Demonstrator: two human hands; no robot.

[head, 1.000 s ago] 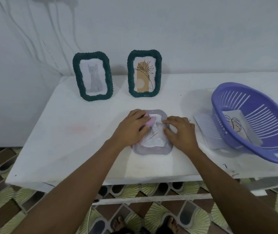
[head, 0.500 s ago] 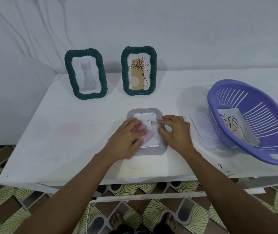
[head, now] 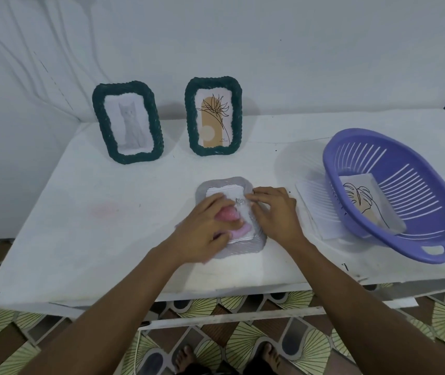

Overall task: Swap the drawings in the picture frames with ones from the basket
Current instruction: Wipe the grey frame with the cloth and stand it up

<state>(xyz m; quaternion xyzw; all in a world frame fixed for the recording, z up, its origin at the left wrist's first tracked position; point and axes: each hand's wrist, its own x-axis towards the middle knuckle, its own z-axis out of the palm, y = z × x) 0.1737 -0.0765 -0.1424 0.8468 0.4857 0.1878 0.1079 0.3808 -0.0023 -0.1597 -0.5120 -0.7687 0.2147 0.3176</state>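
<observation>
The grey frame lies face down on the white table in front of me, and my left hand curls around a pink piece on its white backing, though blur hides the exact grip. My right hand rests beside it, fingers fairly straight, with the fingertips pressing the backing's right edge. The purple basket sits well to my right holding a leaf drawing, and two green frames stand upright by the wall.
</observation>
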